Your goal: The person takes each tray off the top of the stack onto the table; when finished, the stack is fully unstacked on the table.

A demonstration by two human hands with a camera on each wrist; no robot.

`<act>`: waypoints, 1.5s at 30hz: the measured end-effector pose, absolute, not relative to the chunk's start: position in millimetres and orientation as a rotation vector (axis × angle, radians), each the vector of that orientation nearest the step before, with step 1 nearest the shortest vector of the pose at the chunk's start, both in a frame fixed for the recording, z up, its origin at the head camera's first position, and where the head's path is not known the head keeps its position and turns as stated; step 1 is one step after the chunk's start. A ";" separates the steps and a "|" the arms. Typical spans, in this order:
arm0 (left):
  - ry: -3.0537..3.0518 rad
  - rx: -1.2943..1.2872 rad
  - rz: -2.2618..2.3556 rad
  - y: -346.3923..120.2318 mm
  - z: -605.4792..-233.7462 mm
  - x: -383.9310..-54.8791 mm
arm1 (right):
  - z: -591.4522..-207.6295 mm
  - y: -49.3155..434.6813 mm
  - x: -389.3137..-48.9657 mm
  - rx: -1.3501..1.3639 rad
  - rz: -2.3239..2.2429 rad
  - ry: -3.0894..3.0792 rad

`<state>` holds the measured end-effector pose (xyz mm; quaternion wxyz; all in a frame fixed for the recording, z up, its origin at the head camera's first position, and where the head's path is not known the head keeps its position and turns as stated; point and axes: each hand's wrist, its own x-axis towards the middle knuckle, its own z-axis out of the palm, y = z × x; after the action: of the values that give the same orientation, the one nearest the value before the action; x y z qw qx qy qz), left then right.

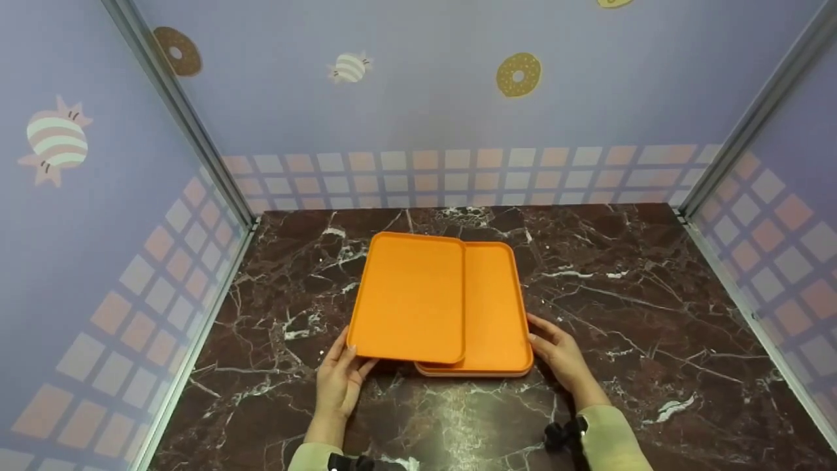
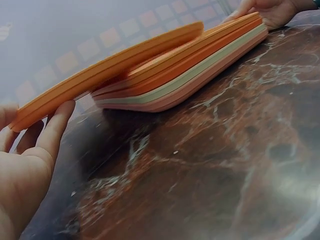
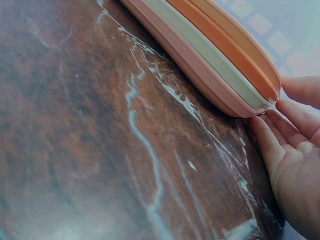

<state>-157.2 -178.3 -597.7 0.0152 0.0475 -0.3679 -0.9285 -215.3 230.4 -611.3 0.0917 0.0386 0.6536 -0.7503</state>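
My left hand [image 1: 339,384] holds an orange tray [image 1: 409,297] by its near left corner, thumb on top and fingers beneath. The tray slants, its left side raised and its right side overlapping a stack of trays. The uppermost tray in the stack [image 1: 494,307] is also orange. Below it, the left wrist view shows a darker orange tray [image 2: 160,82], a pale cream-green tray [image 2: 170,90] and a pink tray [image 2: 175,103] at the bottom. My right hand [image 1: 563,356] touches the stack's right side with its fingertips, the fingers fairly straight in the right wrist view.
Underneath lies a dark red-brown marbled tabletop [image 1: 654,314] with white veins. A lilac back wall [image 1: 425,111] with printed sweets and checks closes the far side. Side walls with metal edge strips [image 1: 189,386] stand left and right.
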 end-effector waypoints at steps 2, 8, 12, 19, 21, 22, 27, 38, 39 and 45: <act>-1.102 0.135 -2.894 -185.1 -598.3 -156.7 | -611.7 230.5 -215.1 0.108 -2.234 1.939; -1.053 0.041 -2.871 -210.7 -598.3 -155.7 | -612.2 231.2 -214.3 0.093 -2.237 1.937; -1.058 0.032 -2.846 -229.9 -597.9 -155.9 | -612.3 230.6 -214.5 0.098 -2.235 1.954; -0.978 0.019 -2.847 -261.5 -599.5 -155.1 | -612.8 230.3 -215.5 0.112 -2.237 1.933; -0.937 -0.012 -2.853 -270.9 -600.4 -154.7 | -613.2 230.7 -215.5 0.097 -2.232 1.942; -0.908 -0.029 -2.859 -275.7 -600.6 -154.7 | -613.5 230.8 -215.5 0.097 -2.234 1.943; -0.825 -0.094 -2.871 -299.2 -598.9 -154.6 | -613.7 231.4 -215.3 0.087 -2.241 1.953; -0.707 0.133 -2.839 -347.1 -592.0 -147.9 | -610.8 228.8 -215.0 0.117 -2.241 1.921; -0.697 0.161 -2.831 -350.9 -591.2 -147.6 | -610.9 228.6 -215.0 0.116 -2.243 1.923; -0.646 0.348 -2.794 -371.4 -587.3 -144.4 | -611.4 228.8 -215.3 0.118 -2.250 1.937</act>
<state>-144.4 -371.4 -587.3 0.1261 0.1196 -0.2217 -0.9595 -215.3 228.8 -611.4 0.0850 0.0396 0.6495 -0.7545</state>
